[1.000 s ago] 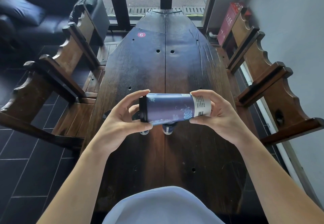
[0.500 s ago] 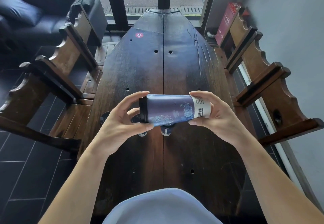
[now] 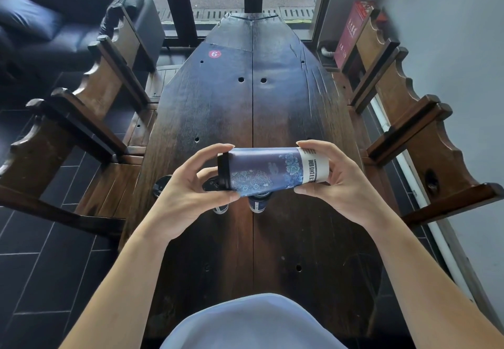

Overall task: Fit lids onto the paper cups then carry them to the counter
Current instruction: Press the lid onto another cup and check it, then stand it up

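Blue floral paper cup (image 3: 268,170) lies sideways above dark wooden table (image 3: 272,239), unchanged over the last second; left hand (image 3: 188,193) grips black lid (image 3: 223,170), right hand (image 3: 336,182) grips base. Lid seating likely being checked.

A round red sticker (image 3: 214,54) on the dark wooden counter (image 3: 286,108), well beyond the grips, bears a white "6". The paper cup (image 3: 272,170), held sideways between both grips, has a white band at the end in the right hand (image 3: 341,182); that band carries a line of dark characters, too distorted to read surely. A red sign (image 3: 351,32) leaning far off to the right of the grips shows a column of pale characters, too small to make out.
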